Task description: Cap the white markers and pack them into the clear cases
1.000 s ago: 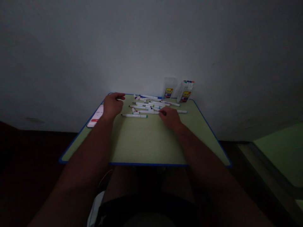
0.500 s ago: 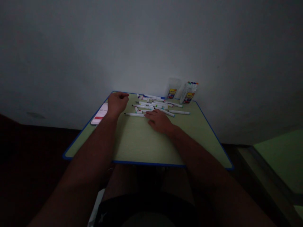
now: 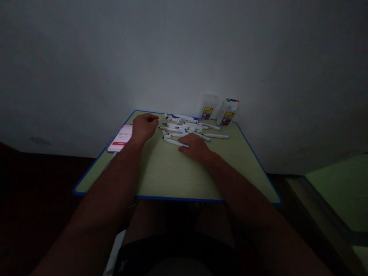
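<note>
Several white markers [image 3: 184, 127] with coloured ends lie in a loose pile at the back of the small table [image 3: 172, 172]. In front of the pile, a white marker [image 3: 172, 142] with a dark left tip has its right end between the thumb and fingers of my right hand [image 3: 195, 146]. My left hand [image 3: 145, 127] is at the left of the pile, its fingers curled and pressed together. What it holds, if anything, is too dark to make out. A short marker cap [image 3: 166, 135] lies just behind the gripped marker.
A phone [image 3: 120, 138] with a lit screen lies at the table's left edge, beside my left forearm. Against the wall stand a clear plastic case [image 3: 208, 107] and another case [image 3: 228, 112] filled with markers.
The front marker has shifted right and turned at an angle, its right end now in my right hand's fingers. My left hand has stayed nearly in place. The view has moved slightly.
</note>
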`<action>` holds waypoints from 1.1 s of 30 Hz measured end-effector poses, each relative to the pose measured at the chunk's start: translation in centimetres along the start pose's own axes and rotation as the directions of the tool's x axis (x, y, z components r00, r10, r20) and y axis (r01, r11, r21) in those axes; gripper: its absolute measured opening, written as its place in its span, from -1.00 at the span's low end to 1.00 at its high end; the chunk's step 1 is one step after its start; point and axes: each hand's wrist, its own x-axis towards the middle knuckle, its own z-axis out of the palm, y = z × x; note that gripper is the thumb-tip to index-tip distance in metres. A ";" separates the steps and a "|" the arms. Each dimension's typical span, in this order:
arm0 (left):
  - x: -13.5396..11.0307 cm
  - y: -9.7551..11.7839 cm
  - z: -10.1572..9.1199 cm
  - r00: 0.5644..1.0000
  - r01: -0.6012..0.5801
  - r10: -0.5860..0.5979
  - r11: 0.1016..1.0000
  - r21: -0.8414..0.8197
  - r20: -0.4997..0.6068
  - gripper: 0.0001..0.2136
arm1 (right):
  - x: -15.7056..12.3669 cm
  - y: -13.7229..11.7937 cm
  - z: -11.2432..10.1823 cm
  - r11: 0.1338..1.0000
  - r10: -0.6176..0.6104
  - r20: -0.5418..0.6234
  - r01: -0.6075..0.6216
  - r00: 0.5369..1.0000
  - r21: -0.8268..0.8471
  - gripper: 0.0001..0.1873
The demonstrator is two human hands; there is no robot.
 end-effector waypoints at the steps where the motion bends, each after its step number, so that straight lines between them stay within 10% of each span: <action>1: 0.0 0.0 0.1 1.000 -0.005 0.005 1.000 0.005 0.005 -0.71 | 0.0 -0.1 0.0 1.000 0.005 0.025 -0.005 1.000 -0.006 -0.63; 12: -0.2 -0.4 0.6 0.993 -0.072 0.063 0.993 0.094 0.098 -0.74 | -1.3 0.3 -2.3 0.983 0.183 0.074 -0.182 0.980 -0.022 -0.60; 33: -2.0 0.7 1.9 0.902 -0.327 0.182 0.880 0.345 0.391 -0.74 | -1.0 3.0 -3.4 0.733 0.573 -0.085 -0.462 0.815 0.500 -0.82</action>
